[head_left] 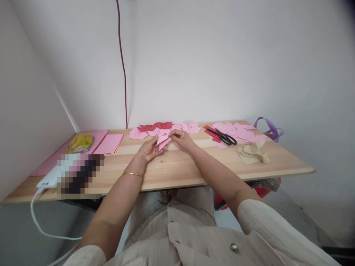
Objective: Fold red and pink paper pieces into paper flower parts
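A folded pink paper piece [163,141] is held between both hands just above the wooden table [194,166]. My left hand [150,148] cups it from below with fingers curled round its lower edge; a gold bangle sits on that wrist. My right hand [180,139] pinches the paper's right tip. Just behind the hands lies a row of cut pink and red paper shapes [163,128].
Black scissors [225,138] lie on pink and red scraps [235,131] at the right. A crumpled cream cloth [253,154] and purple ribbon [270,130] sit further right. Pink sheets [108,144], a yellow packet [80,142] and a white device [48,180] with a cable are at the left.
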The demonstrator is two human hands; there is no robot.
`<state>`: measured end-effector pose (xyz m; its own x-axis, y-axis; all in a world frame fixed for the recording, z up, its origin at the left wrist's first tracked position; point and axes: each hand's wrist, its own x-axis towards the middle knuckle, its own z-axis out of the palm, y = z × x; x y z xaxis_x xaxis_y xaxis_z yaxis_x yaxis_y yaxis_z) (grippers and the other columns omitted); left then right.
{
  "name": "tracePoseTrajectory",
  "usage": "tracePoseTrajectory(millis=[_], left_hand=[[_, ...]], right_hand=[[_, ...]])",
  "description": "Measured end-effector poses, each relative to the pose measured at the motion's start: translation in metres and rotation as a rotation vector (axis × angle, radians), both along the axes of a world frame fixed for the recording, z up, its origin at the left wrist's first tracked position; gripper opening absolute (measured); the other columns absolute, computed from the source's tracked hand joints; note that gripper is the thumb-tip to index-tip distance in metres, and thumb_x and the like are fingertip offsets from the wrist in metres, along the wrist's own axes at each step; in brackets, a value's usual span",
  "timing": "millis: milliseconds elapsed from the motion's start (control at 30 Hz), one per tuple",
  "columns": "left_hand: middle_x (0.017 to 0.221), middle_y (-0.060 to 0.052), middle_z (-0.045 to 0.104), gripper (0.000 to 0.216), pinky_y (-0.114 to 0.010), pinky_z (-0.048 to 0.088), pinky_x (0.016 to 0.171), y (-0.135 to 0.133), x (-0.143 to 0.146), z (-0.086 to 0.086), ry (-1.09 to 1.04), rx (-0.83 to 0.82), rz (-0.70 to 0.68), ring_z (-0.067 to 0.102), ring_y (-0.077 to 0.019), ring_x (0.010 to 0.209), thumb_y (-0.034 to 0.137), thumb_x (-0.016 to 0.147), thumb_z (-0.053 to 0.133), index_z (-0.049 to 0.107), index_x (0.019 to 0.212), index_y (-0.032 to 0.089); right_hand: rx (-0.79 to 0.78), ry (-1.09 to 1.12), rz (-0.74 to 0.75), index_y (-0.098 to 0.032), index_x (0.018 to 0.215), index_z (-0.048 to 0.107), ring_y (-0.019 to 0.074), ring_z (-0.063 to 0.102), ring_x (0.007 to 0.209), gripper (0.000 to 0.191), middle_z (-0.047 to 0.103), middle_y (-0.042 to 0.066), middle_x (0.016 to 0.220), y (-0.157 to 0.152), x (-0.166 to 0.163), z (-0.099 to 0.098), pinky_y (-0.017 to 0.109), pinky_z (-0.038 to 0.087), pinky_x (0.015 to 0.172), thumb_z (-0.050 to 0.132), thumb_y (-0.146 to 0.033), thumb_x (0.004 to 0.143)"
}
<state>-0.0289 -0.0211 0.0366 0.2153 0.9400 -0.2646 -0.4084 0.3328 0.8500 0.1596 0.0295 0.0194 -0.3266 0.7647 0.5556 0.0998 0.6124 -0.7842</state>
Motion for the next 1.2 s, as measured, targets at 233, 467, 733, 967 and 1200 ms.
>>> tracePoseTrajectory(millis=[233, 467, 733, 967, 1200], left_hand=[[0.075, -0.01, 0.068, 0.014, -0.017, 0.048, 0.043, 0.004, 0.0, -0.006, 0.051, 0.018, 0.027, 0.066, -0.0158, 0.06, 0.013, 0.079, 0.06, 0.062, 0.091, 0.007], [0.073, -0.009, 0.067, 0.014, -0.019, 0.05, 0.044, 0.004, 0.0, -0.007, 0.091, 0.017, 0.074, 0.065, -0.0148, 0.059, 0.011, 0.076, 0.059, 0.062, 0.089, 0.006], [0.072, -0.007, 0.067, 0.014, -0.017, 0.048, 0.043, 0.004, 0.001, -0.007, 0.137, 0.039, 0.074, 0.064, -0.013, 0.06, 0.01, 0.075, 0.061, 0.061, 0.088, 0.007], [0.073, -0.008, 0.066, 0.01, -0.019, 0.049, 0.046, 0.005, 0.001, -0.009, 0.177, 0.044, 0.109, 0.066, -0.0147, 0.062, 0.008, 0.074, 0.061, 0.061, 0.084, 0.007], [0.07, -0.005, 0.066, 0.007, -0.019, 0.05, 0.048, 0.006, -0.001, -0.011, 0.26, 0.085, 0.098, 0.066, -0.0143, 0.063, 0.01, 0.074, 0.061, 0.061, 0.081, 0.011]], right_hand=[[0.146, -0.127, -0.05, -0.018, 0.079, 0.068, 0.0145, 0.06, 0.077, 0.019, 0.069, 0.004, 0.085, -0.002, 0.0, -0.001, 0.028, 0.045, 0.074, 0.05, -0.016, 0.076], [0.174, -0.169, -0.033, -0.017, 0.082, 0.069, 0.0147, 0.061, 0.079, 0.021, 0.069, 0.005, 0.086, -0.003, 0.002, 0.0, 0.028, 0.045, 0.075, 0.049, -0.015, 0.078], [0.14, -0.164, -0.022, -0.018, 0.08, 0.069, 0.015, 0.061, 0.08, 0.019, 0.07, 0.005, 0.087, 0.001, 0.002, -0.004, 0.029, 0.046, 0.076, 0.05, -0.019, 0.078], [0.174, -0.187, 0.008, -0.018, 0.082, 0.069, 0.0158, 0.062, 0.082, 0.02, 0.069, 0.006, 0.086, 0.0, 0.002, -0.004, 0.03, 0.047, 0.079, 0.049, -0.018, 0.079], [0.12, -0.186, 0.1, -0.017, 0.09, 0.07, 0.0166, 0.06, 0.09, 0.023, 0.066, 0.007, 0.097, -0.001, 0.005, 0.002, 0.031, 0.046, 0.082, 0.053, -0.018, 0.075]])
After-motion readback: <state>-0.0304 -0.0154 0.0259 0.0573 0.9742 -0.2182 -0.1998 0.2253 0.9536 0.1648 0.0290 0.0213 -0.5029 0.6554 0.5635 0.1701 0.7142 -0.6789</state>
